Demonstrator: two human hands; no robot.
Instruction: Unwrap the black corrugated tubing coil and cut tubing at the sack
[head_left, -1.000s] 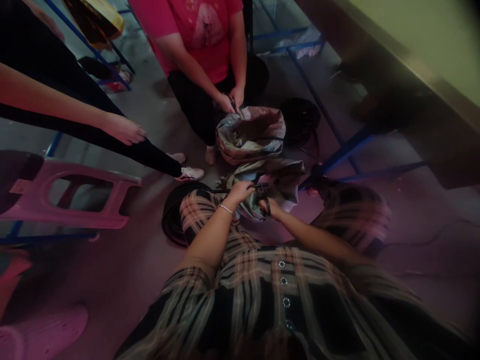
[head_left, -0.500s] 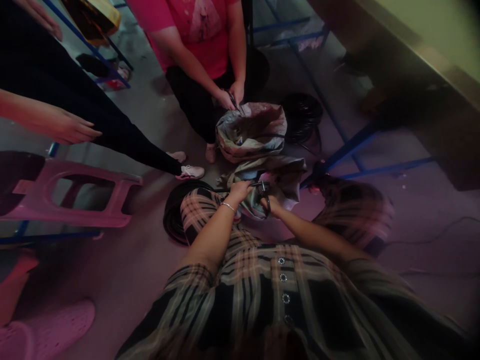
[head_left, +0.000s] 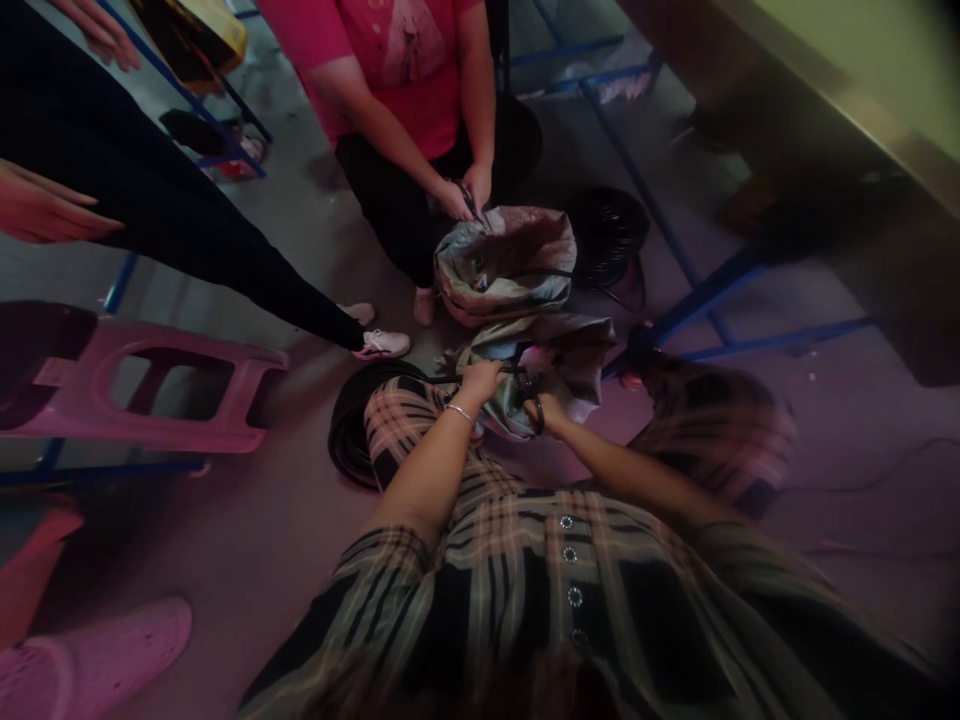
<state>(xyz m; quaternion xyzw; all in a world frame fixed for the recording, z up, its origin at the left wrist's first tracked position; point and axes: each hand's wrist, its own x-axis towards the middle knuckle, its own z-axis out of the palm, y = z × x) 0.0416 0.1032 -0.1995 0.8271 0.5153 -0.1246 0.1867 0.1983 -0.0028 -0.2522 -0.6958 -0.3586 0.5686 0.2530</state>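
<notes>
My left hand (head_left: pixel 480 382) grips the edge of a crumpled woven sack (head_left: pixel 551 375) lying over my plaid lap. My right hand (head_left: pixel 546 412) sits a little to its right, closed around dark looped handles, probably scissors (head_left: pixel 530 392), whose blades are hidden in the cloth. Across from me, a seated co-worker's hands (head_left: pixel 465 197) hold a dark tool at the rim of a second, open sack (head_left: pixel 504 265). Another person's hand (head_left: pixel 45 207) hangs at the far left, away from the sacks.
Coiled black hose or cable (head_left: pixel 607 238) lies behind the far sack, and a second coil (head_left: pixel 352 425) lies by my left knee. A pink plastic stool (head_left: pixel 150 388) lies on its side at left. Blue metal rack legs (head_left: pixel 697 300) stand at right.
My hands stay on the sack with only slight shifts. The standing person's hand has moved left, toward the frame edge. The view has drifted slightly.
</notes>
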